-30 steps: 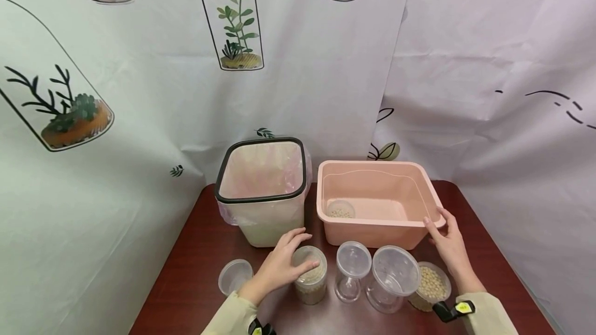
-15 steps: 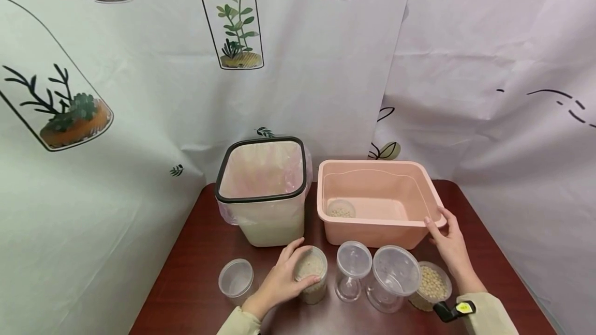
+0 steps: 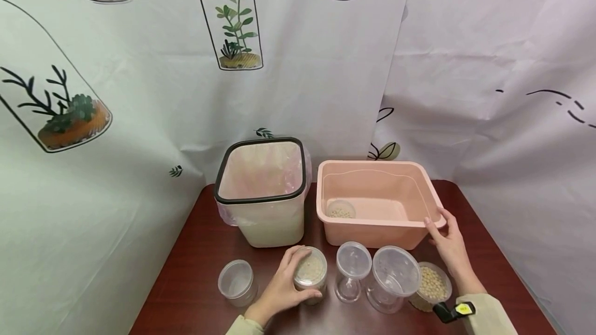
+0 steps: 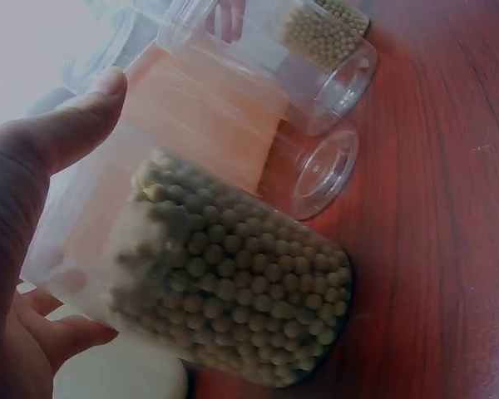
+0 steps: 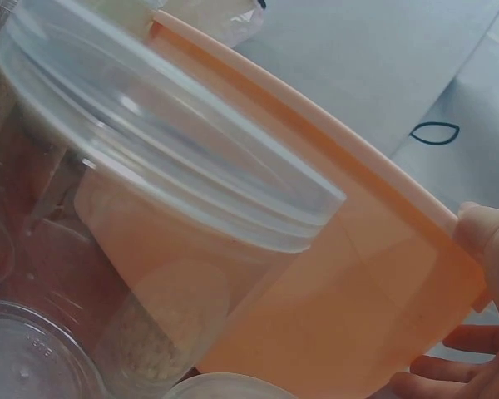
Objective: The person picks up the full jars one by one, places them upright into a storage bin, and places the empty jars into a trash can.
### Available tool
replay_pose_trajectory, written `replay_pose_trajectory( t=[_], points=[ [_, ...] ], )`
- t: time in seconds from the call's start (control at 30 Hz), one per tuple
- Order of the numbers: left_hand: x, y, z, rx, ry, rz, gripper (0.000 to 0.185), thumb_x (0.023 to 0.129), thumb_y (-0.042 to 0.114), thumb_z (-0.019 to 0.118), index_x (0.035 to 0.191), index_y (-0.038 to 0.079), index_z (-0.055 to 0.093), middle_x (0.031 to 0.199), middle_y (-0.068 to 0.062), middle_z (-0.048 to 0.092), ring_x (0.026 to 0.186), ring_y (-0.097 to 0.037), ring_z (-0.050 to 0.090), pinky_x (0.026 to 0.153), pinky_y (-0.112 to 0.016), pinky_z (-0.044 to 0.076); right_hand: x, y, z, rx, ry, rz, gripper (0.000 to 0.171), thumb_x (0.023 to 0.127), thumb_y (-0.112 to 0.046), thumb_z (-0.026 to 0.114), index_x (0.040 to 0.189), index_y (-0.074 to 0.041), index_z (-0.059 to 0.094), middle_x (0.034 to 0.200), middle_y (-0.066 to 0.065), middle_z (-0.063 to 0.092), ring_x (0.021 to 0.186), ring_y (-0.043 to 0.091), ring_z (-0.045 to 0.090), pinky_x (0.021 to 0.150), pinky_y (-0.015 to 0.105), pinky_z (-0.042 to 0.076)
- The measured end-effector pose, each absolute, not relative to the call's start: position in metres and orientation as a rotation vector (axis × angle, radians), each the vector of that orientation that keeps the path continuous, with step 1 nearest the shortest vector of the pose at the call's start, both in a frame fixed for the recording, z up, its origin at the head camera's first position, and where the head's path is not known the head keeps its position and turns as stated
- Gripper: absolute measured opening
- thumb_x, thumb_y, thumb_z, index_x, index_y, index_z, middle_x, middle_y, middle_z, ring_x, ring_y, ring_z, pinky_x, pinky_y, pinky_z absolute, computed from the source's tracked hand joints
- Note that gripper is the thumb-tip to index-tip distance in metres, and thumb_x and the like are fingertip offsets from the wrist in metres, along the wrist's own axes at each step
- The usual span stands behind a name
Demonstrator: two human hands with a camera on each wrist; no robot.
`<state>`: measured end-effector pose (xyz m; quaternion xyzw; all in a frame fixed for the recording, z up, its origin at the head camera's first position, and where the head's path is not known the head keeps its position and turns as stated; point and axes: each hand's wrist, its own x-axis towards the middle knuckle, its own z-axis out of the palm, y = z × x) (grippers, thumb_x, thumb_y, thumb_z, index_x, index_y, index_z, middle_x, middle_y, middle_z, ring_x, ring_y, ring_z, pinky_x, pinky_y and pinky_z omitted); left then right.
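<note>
My left hand (image 3: 283,287) grips a clear jar of small beige beans (image 3: 310,273) on the red-brown table (image 3: 195,268). In the left wrist view the thumb and fingers of my left hand (image 4: 33,249) wrap the bean jar (image 4: 233,291), which leans over. My right hand (image 3: 448,244) holds the near right corner of a pink tub (image 3: 377,201), thumb on its rim; the right wrist view shows my right hand (image 5: 482,299) on the tub's wall (image 5: 349,274). A small dish of beans (image 3: 340,209) lies inside the tub.
A white bin with a black rim and pink liner (image 3: 262,190) stands behind the jar. An empty small cup (image 3: 236,282), a clear stemmed cup (image 3: 352,270), a large empty clear jar (image 3: 393,278) and a tub of beans (image 3: 430,287) line the front. Printed curtains close in all round.
My left hand has slid from the jar's top down round its side and pulled it slightly nearer, tilting it. The right hand has stayed on the tub.
</note>
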<state>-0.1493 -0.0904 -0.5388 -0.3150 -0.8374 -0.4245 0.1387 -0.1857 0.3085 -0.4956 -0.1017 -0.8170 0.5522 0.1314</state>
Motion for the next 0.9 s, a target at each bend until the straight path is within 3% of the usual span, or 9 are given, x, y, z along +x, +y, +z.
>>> replay_pose_trajectory(
  t=[0.37, 0.9],
  points=[
    [-0.1516, -0.0856, -0.5473, -0.868, -2.323, -1.248, 0.08, 0.058, 0.027, 0.088, 0.128, 0.012, 0.051, 0.127, -0.006, 0.043, 0.109, -0.02, 0.051, 0.084, -0.036, 0.047, -0.1862, 0.3086, -0.4962, -0.308, -2.367, 1.611, 0.069, 0.093, -0.033, 0.054, 0.147, -0.008, 0.018, 0.143, 0.028, 0.023, 0.077, -0.014, 0.044, 0.061, 0.017, 0.047],
    [-0.1535, -0.0848, -0.5443, -0.871, -2.285, -1.197, 0.077, 0.056, 0.025, 0.087, 0.124, 0.01, 0.054, 0.125, -0.008, 0.045, 0.107, -0.019, 0.052, 0.083, -0.035, 0.048, -0.1866, 0.3089, -0.496, -0.316, -2.378, 1.601, 0.069, 0.093, -0.033, 0.054, 0.147, -0.008, 0.018, 0.141, 0.028, 0.025, 0.078, -0.014, 0.044, 0.062, 0.02, 0.049]
  ],
)
